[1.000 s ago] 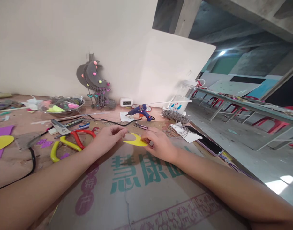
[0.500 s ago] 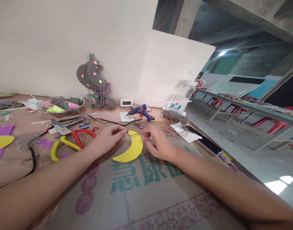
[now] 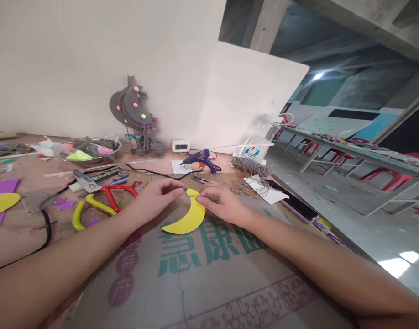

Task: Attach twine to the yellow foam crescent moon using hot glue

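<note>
A yellow moon-shaped crescent [image 3: 189, 220] lies on a printed cardboard sheet [image 3: 154, 292]. My left hand [image 3: 159, 194] pinches at its upper tip, where an end of grey cord [image 3: 193, 196] meets it. Across the top of the crescent this cord runs to my right hand [image 3: 221, 201], whose thumb and forefinger are closed on it at the crescent's right edge. My fingertips partly hide both the tip and the cord.
Left are scissors with red and yellow handles [image 3: 110, 198] and a bowl of coloured pieces [image 3: 89, 153]. Behind my hands lies a blue glue gun [image 3: 202, 159]. A cord bundle [image 3: 251, 167] and a phone [image 3: 295, 203] lie right. Decorated grey crescents [image 3: 132, 107] hang at the back.
My right hand has moved left, its thumb now at the crescent's edge. My left hand and the crescent have shifted slightly right.
</note>
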Demonstrator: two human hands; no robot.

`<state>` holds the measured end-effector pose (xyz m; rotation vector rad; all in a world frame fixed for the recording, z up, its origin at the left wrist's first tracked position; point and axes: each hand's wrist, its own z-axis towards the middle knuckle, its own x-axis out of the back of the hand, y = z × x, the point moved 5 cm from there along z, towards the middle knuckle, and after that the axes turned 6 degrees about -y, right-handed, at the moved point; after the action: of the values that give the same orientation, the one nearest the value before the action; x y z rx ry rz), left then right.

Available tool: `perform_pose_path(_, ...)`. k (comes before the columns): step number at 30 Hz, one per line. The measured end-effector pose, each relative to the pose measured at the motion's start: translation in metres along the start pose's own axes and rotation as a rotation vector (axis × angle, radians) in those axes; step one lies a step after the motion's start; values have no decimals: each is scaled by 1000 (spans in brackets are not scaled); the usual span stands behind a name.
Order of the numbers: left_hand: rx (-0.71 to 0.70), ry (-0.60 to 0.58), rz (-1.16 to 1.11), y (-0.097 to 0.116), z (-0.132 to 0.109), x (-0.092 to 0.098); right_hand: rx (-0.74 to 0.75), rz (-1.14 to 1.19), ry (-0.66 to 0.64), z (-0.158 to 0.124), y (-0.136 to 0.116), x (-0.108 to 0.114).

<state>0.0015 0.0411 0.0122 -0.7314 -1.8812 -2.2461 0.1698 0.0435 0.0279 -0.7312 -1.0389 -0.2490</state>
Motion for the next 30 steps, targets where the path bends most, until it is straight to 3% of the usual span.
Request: perform_pose_path(30, -74, 93, 97, 9, -4, 0, -17, 93, -59, 0, 0, -4)
